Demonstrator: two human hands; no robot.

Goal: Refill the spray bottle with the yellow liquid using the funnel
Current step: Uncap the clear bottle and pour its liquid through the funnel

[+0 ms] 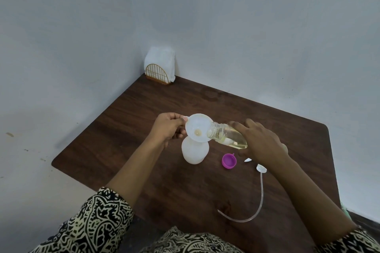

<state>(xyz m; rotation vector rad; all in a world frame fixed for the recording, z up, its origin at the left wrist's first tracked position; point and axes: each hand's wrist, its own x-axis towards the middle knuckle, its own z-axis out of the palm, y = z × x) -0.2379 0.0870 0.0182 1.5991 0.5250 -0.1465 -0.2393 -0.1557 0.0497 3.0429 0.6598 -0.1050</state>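
1. Looking down, we see the dark wooden table [144,170] set into a corner between pale walls [246,26], and it carries everything else.
2. We see two forearms reaching in from patterned black-and-cream sleeves [98,222] at the bottom edge.
3. At the far corner of the table stands a gold wire holder [158,74] packed with white napkins [161,59], well apart from the work.
4. Our right hand [265,144] wraps around a clear bottle [226,134] of yellow liquid, fingers curled over its body; the bottle is tipped nearly on its side, with its open mouth at the funnel's right rim.
5. Our left hand [168,127] pinches the small tab on the left rim of the funnel, thumb and fingers pressed together on it.
6. The white spray bottle [195,153] stands upright on the table, near the middle, just below the left hand, its neck hidden under the funnel.
7. The white funnel [198,127] sits in the top of the spray bottle, tilted a little toward us, with a small pool of yellow liquid [197,132] at its throat.
8. A thin clear dip tube [261,197] curves across the table on the right, joined to a white spray head [261,168] that is partly hidden by the right wrist.
9. A purple cap [228,161] lies open side up between the spray bottle and the spray head.
10. A small white scrap [248,160] lies just right of the cap; we cannot tell what it is.
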